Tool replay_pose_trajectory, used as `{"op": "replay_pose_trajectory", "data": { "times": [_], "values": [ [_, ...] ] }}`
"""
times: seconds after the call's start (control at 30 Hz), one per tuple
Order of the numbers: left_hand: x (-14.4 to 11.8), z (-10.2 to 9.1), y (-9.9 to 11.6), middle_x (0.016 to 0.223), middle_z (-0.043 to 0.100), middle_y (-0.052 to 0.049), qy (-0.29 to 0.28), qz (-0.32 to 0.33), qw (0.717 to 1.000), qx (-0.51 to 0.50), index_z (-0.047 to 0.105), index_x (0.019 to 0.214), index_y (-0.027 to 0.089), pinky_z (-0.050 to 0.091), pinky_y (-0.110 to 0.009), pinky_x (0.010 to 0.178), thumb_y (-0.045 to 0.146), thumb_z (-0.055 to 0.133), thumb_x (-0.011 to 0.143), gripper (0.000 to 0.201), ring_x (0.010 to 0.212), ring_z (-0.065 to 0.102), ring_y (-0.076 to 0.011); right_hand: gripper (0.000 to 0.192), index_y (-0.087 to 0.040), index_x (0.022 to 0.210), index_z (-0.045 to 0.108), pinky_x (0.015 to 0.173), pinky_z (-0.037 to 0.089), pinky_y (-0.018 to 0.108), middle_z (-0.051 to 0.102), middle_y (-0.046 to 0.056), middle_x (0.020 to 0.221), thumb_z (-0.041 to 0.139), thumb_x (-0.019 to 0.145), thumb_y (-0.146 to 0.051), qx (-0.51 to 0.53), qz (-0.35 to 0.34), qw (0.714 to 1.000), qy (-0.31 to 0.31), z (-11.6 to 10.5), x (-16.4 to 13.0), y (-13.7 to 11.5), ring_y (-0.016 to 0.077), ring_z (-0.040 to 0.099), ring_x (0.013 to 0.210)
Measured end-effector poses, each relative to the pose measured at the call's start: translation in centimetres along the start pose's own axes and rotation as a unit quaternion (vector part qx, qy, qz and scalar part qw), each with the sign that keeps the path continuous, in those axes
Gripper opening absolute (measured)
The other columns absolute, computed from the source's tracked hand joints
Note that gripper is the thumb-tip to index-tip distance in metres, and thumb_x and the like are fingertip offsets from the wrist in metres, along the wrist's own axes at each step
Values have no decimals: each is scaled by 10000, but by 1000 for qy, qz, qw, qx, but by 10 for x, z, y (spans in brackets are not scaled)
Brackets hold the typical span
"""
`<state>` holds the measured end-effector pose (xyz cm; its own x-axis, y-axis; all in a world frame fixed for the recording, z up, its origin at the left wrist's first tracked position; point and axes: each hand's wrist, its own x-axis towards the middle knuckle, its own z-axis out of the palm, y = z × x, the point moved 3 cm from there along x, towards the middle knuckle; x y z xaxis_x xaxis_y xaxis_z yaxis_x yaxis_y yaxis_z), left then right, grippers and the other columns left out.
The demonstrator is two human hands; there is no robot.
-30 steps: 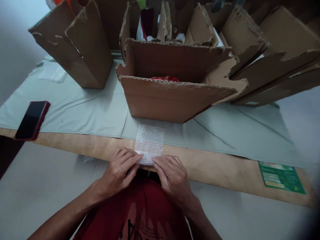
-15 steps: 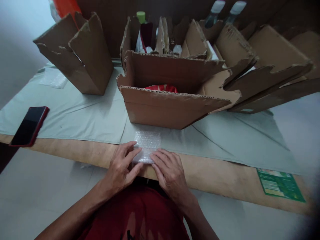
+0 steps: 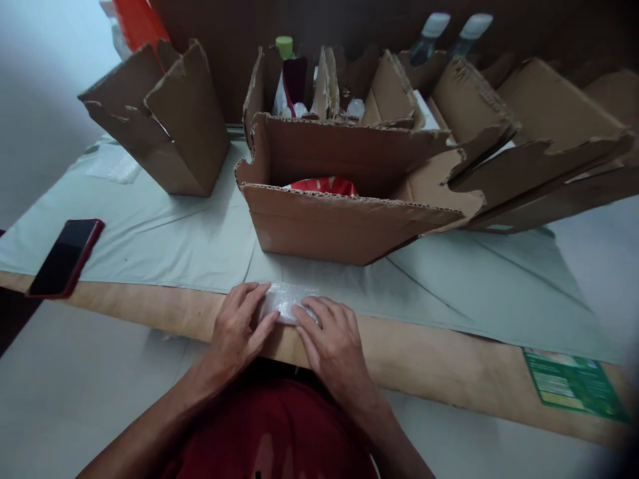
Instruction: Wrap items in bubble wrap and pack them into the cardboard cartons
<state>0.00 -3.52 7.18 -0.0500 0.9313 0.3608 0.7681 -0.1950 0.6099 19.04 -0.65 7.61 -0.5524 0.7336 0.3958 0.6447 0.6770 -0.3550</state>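
Observation:
A small piece of clear bubble wrap (image 3: 285,301) lies across the front edge of the table, folded into a narrow strip. My left hand (image 3: 242,322) holds its left end, fingers on top and thumb at the near side. At the right part my right hand (image 3: 330,336) presses down with curled fingers, the thumb tucked near the edge. Whether anything is wrapped inside the strip cannot be seen.
An open cardboard box (image 3: 319,223) with a red packet (image 3: 327,185) stands just beyond my hands. More cardboard boxes hold bottles (image 3: 432,33) behind it. A phone (image 3: 64,258) lies left, a green printed sheet (image 3: 574,386) right, and another cardboard box (image 3: 164,133) back left.
The bubble wrap has been folded over on itself, so its flat far part is now much shorter. Both hands stay on it, having shifted only slightly. The view has tilted a little.

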Motion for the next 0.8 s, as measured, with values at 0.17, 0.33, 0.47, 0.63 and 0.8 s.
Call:
{"op": "replay_pose_trajectory", "data": {
  "times": [0.17, 0.33, 0.47, 0.63, 0.8],
  "values": [
    [-30, -7, 7, 1156, 742, -85, 1, -118, 984, -135, 670, 1214, 226, 616, -369, 942, 279, 613, 982, 245, 1084, 720, -229, 193, -240, 1165, 682, 826, 536, 376, 767, 54, 1000, 562, 1016, -220, 147, 133, 977, 80, -1, -1, 9, 216, 702, 911],
    [-32, 16, 24, 1164, 766, -96, -86, -174, 936, -294, 651, 1286, 214, 645, -360, 894, 332, 602, 984, 328, 1086, 744, -254, 140, -255, 1067, 687, 800, 583, 307, 757, 25, 955, 574, 987, -237, 317, 197, 928, 24, -1, -19, -4, 186, 715, 880],
    [-16, 18, 33, 1084, 775, -61, -82, -114, 948, -287, 678, 1202, 239, 637, -319, 847, 220, 607, 936, 275, 972, 752, -219, 229, -253, 1140, 696, 875, 599, 325, 750, 58, 1110, 633, 923, -218, 306, 177, 934, 46, -17, -29, 5, 212, 717, 1008],
    [-6, 16, 45, 1031, 764, -73, -200, 2, 947, -253, 686, 1180, 238, 604, -299, 771, 174, 573, 918, 292, 906, 723, -214, 587, -283, 1375, 611, 810, 614, 268, 745, 51, 1155, 745, 812, -183, 312, 151, 938, -21, -43, -26, 19, 191, 736, 940],
    [8, 14, 53, 930, 746, -51, -249, 72, 937, -232, 689, 1111, 214, 551, -311, 770, 171, 590, 925, 215, 840, 679, -198, 138, -253, 992, 703, 687, 590, 247, 736, 9, 866, 667, 894, -163, 297, 89, 949, -56, -61, -8, 19, 166, 716, 780]
  ]
}}
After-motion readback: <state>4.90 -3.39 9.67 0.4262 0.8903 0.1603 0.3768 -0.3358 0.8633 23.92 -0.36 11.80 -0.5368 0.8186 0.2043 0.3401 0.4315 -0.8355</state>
